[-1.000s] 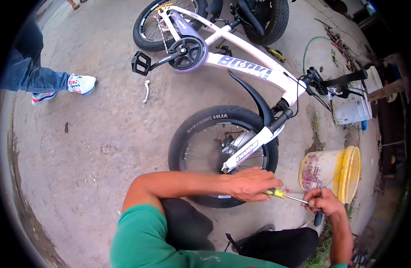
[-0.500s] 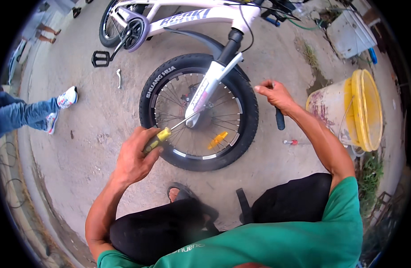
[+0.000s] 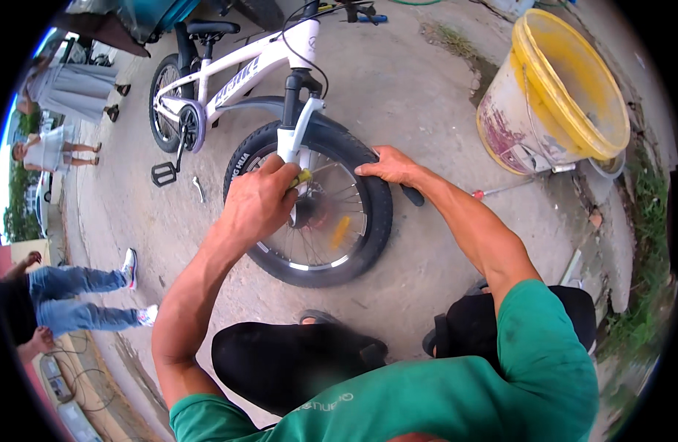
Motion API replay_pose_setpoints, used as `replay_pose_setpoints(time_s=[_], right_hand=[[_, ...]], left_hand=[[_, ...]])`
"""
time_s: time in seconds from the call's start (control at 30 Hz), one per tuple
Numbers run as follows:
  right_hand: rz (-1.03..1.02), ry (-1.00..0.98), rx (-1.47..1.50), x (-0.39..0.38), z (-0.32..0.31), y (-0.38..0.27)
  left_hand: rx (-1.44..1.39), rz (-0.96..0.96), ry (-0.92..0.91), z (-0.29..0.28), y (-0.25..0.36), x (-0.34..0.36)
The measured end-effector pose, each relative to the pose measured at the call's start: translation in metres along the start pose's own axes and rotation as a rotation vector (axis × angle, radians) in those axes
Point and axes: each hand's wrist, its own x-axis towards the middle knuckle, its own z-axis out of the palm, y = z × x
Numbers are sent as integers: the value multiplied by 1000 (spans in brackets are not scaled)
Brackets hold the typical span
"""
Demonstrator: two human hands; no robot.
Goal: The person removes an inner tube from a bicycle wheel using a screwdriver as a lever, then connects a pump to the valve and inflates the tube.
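Note:
My left hand (image 3: 259,197) is closed round a screwdriver with a yellow handle (image 3: 301,177), held over the spokes beside the white front fork (image 3: 306,124). The screwdriver's tip is hard to make out. At the right side of the black front tyre (image 3: 382,221), my right hand (image 3: 395,166) is closed with its fingertips at the rubber. Below its palm sticks out the dark grip of a hand tool (image 3: 412,195); the tool's head is hidden. An orange reflector (image 3: 341,232) sits among the spokes. The wheel belongs to a white bicycle (image 3: 262,68).
A yellow-rimmed bucket (image 3: 501,118) stands at the right, with a red-handled screwdriver (image 3: 480,194) near its base. A small silver lever (image 3: 198,189) lies left of the wheel. A person in jeans (image 3: 81,289) is at the left; others stand farther back.
The view has shifted, showing more of the bicycle. My left hand has moved the yellow screwdriver up toward the fork. My right hand has come in from beside the wheel to the tyre.

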Motion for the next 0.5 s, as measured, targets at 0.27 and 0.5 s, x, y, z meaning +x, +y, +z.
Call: replay_pose_setpoints(time_s=[0.27,0.5], right_hand=[[-11,-27,71,6,-6,18],[43,-39,184,15,-4,22]], left_hand=[[194,56,-50,-13,21,50],[371,5,-296,-25,36,110]])
